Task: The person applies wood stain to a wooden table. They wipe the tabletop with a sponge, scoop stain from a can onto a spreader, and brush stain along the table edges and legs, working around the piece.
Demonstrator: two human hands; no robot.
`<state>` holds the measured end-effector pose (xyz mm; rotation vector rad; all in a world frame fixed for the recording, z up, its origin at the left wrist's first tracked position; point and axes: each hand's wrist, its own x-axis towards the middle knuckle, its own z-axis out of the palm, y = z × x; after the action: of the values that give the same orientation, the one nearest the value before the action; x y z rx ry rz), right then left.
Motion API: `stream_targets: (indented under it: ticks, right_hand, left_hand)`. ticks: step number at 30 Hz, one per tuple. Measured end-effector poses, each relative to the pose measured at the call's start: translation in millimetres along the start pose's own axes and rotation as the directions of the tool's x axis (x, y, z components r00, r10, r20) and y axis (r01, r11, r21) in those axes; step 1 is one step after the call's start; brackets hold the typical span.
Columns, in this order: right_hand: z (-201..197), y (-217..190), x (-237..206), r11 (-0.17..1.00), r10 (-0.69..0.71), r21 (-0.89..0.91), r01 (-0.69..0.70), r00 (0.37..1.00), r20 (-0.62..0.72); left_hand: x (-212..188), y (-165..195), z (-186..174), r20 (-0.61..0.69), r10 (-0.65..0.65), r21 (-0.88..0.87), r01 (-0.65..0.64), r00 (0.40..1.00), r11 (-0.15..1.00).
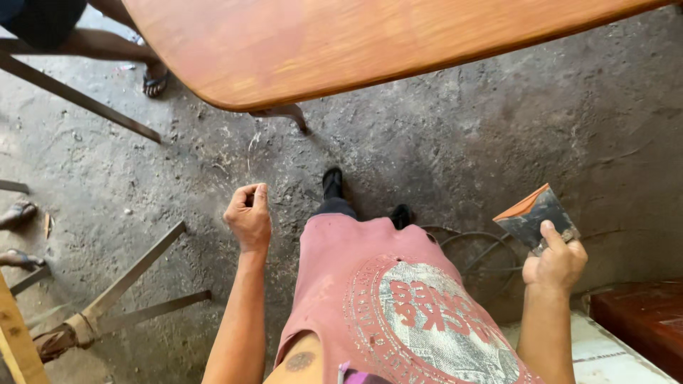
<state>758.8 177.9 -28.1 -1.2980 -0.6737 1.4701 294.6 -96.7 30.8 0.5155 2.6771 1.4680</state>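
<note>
So the right hand (556, 262) at the right of the frame is closed around a folded piece of sandpaper (535, 215), dark grit side showing with an orange edge on top, thumb pressed on its lower corner. The left hand (248, 215), left of centre, is curled into a loose fist with nothing in it. Both hang over bare concrete floor (441, 142), well below the rounded edge of the wooden counter (320, 43) that fills the top of the frame, with lots of open floor between. A dark cable (478, 250) loops on the floor by the feet, between the hands. Metal bars (135, 274) lie at lower left, another person's sandalled foot (154, 82) sits upper left, and a reddish wooden block (644, 320) is in the lower right corner
</note>
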Motion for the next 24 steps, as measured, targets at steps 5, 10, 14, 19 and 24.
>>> stream_targets:
  ticks: [5, 10, 14, 19, 24]
  right_hand:
    - [-12.5, 0.6, -27.2, 0.996, 0.020, 0.088, -0.015, 0.999, -0.051]
    - [-0.8, -9.8, -52.2, 0.986, -0.001, 0.167, 0.006, 1.000, -0.031]
    - [23.1, -8.1, -77.1, 0.987, -0.018, 0.157, 0.022, 1.000, -0.025]
    - [57.7, 13.9, -110.4, 0.996, -0.006, 0.095, 0.005, 1.000, 0.007]
    - [80.9, 32.0, -129.8, 1.000, -0.016, 0.013, 0.015, 0.992, 0.124]
  left_hand:
    - [3.5, -0.4, 2.3, 0.110, 0.059, 0.003, -0.059, 0.992, 0.998]
    - [13.7, 1.0, 8.7, 0.175, 0.109, -0.066, -0.099, 0.979, 0.993]
    - [21.7, -20.0, -3.4, 0.173, 0.197, -0.175, -0.166, 0.965, 0.970]
    - [28.9, -81.3, -32.7, 0.189, 0.010, -0.136, 0.016, 0.982, 0.991]
    - [19.2, -134.2, -60.7, 0.210, -0.189, -0.060, 0.206, 0.959, 0.977]
